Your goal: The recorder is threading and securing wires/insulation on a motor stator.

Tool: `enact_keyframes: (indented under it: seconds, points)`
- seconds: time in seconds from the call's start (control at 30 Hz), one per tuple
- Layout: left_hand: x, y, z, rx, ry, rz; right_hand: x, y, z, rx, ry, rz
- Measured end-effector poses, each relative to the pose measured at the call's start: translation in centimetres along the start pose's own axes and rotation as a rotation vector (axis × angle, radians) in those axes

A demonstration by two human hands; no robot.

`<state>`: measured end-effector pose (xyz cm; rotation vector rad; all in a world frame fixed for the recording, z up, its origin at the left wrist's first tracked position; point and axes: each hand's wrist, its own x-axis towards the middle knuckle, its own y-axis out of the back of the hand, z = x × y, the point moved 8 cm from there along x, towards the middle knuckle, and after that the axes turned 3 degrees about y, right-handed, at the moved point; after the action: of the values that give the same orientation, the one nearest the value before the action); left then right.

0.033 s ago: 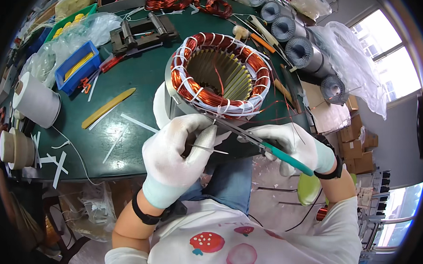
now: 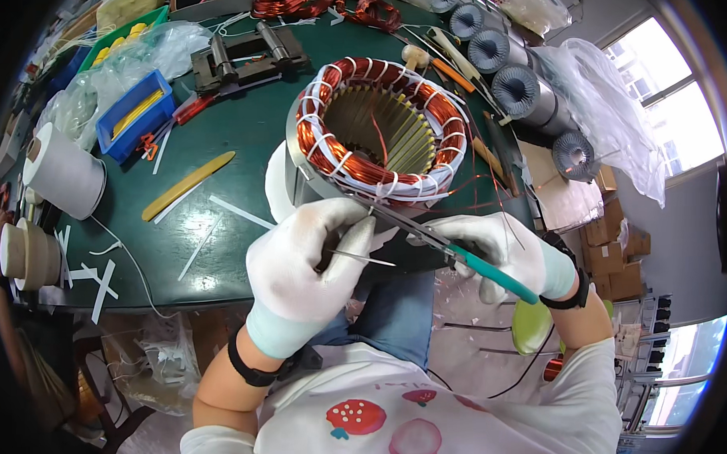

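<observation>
A motor stator (image 2: 303, 177) stands upright at the table's near edge, its ring of copper windings (image 2: 326, 140) laced with white cord. Just in front of it, my left hand (image 2: 304, 257) in a white glove is closed in a pinch. A thin metal needle (image 2: 363, 258) sticks out from between its fingers; a bit of white cord seems to be at the fingertips. My right hand (image 2: 500, 250), gloved too, holds scissors (image 2: 493, 272) with teal handles. Their long blades reach left to the stator's lower rim, close by my left fingertips. Loose copper wires (image 2: 490, 194) hang near my right hand.
Left on the green table (image 2: 241, 163) lie a yellow flat stick (image 2: 187, 185), white strips, a cord spool (image 2: 61, 171) and a blue bin (image 2: 135, 115). A metal fixture (image 2: 249, 59) sits behind. A mallet (image 2: 414, 57) and several metal cores (image 2: 515, 90) are at the far right.
</observation>
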<state>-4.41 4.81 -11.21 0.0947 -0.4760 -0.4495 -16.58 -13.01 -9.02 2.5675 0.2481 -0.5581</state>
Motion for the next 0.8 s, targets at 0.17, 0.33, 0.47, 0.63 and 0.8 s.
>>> enact_keyframes:
  seconds: [0.17, 0.33, 0.47, 0.63, 0.8]
  points:
    - [0.1, -0.4, 1.2, 0.159, -0.271, 0.015, 0.9, -0.1, -0.8, -0.065, 0.031, 0.121]
    - [-1.2, -1.8, 1.4, 0.318, -0.34, -0.191, 0.5, -1.6, -0.7, 0.073, 0.096, 0.081]
    - [-5.0, 1.4, -0.7, 0.283, -0.232, -0.297, -2.6, -1.5, 0.3, -0.346, 0.164, -0.184]
    - [-7.8, 9.6, -6.8, 0.276, 0.292, -0.058, -8.3, 9.4, 8.2, -0.258, -0.406, 0.484]
    - [-7.2, 12.5, -5.7, 0.11, 0.334, 0.023, -9.6, 10.1, 5.7, -0.969, -0.047, 0.879]
